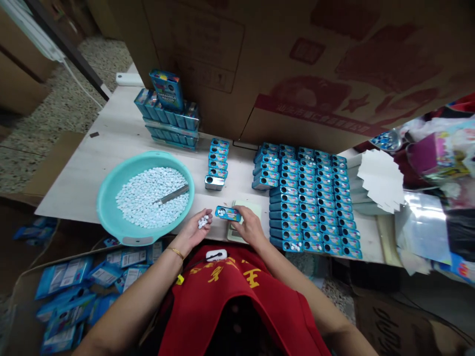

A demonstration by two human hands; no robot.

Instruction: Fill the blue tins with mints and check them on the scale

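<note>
The left hand [196, 228] lies palm up at the near edge of the worktop [111, 143], cupped loosely around a small heap of white tablets [203, 221]; how many it carries is too small to count. The right hand [249, 226] grips a blue tin [227, 213] by its right end, fingers curled over it, so that end is hidden; a round opening shows at the tin's left end, close to the tablets. Under the right hand sits a pale flat device [237, 232], mostly covered, which cannot be identified for sure. To the left stands a teal basin [111, 198] of white tablets with a metal scoop [171, 195] lying in them. To the right, rows of blue tins [315, 198] cover the worktop; their print is unreadable. A cardboard box [315, 64] behind them blocks everything beyond.
</note>
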